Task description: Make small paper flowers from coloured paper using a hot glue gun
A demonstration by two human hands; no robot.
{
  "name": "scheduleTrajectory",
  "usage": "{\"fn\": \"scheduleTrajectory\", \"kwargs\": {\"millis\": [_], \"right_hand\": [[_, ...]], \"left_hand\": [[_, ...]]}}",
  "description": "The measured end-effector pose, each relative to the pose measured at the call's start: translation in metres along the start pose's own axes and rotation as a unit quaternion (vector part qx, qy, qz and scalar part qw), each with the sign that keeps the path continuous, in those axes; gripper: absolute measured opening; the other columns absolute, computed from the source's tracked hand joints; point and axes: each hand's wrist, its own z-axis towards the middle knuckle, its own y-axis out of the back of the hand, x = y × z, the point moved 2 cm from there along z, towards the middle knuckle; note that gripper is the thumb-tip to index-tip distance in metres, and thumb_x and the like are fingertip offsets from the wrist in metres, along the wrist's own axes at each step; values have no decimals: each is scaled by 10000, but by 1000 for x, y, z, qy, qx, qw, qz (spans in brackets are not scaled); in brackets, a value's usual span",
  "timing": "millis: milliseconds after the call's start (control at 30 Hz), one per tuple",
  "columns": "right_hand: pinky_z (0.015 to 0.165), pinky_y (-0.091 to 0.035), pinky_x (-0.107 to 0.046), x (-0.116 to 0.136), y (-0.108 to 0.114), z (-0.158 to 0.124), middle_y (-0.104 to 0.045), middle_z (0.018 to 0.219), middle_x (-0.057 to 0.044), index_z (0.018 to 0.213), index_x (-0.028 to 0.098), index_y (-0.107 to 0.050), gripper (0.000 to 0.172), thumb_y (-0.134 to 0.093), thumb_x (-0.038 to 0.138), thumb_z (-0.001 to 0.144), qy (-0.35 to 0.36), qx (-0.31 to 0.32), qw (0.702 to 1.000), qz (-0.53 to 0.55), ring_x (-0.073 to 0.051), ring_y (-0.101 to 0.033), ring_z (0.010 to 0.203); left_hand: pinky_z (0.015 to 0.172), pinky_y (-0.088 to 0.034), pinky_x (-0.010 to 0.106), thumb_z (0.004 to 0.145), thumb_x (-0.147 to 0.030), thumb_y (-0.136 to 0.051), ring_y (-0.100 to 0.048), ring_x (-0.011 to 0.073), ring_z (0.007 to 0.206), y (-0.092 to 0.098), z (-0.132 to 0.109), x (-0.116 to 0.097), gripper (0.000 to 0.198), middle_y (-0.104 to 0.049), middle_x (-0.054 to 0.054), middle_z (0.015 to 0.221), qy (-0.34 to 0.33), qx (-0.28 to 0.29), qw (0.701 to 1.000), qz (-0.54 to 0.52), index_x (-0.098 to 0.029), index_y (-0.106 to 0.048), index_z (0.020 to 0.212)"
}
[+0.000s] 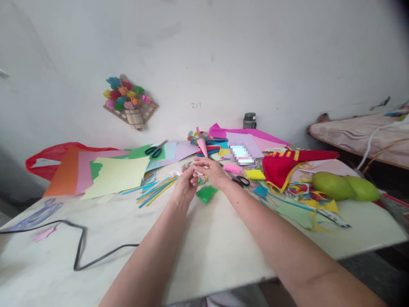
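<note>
Both hands meet over the middle of the table [223, 260], fingertips nearly touching. My left hand [187, 184] is closed in a pinch, and whatever sits in its fingers is too small to name. My right hand [209, 169] also has its fingers pinched together beside the left thumb, their grip unclear. Just below lies a small green packet [206, 194]. Left of the hands rest several thin blue and yellow paper strips [158, 189]. Scissors with black handles [242, 181] lie by my right wrist. Behind stands a pink paper cone with paper flowers [202, 145].
Coloured paper sheets [118, 177] and other scissors [156, 149] lie at the back left. A black cable [79, 247] crosses the left front. To the right are a red cloth [281, 166], green fruits [345, 186] and paper scraps. A bottle [249, 121] stands by the wall.
</note>
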Motion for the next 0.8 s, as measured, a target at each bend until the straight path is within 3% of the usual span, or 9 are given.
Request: {"fn": "scheduleTrajectory", "kwargs": {"millis": [133,300,533,800], "right_hand": [[827,-409,-292,1,0,1,-590,1033,-68,699,166,-671,118,-638,268,650,30,-19,999,-6,-168,-536,965],[841,-400,-300,2,3,2,-573,1064,-66,689,171,-668,109,-611,264,679,30,-14,999,-31,-166,-532,977],[856,-400,-293,2,5,4,-563,1074,-74,682,163,-659,65,-616,210,673,62,-7,997,-41,-159,-517,1017],[862,-418,-302,1,5,5,-569,1106,-82,751,184,-691,105,-616,194,678,85,5,994,-63,-165,-520,1033]], "left_hand": [[286,-167,93,711,-207,-606,-265,-4,282,0,-1,0,130,-444,-57,404,14,-7,1000,24,-131,-510,667],[288,-172,93,710,-260,-621,-284,-3,287,1,0,3,173,-443,-53,403,30,-26,998,43,-114,-528,691],[302,-218,94,717,-261,-611,-321,3,320,-2,-1,2,175,-479,-34,442,6,0,1000,19,-121,-515,674],[312,-230,83,714,-169,-601,-337,1,325,1,0,0,91,-480,-43,449,3,-3,1000,4,-122,-523,703]]}}
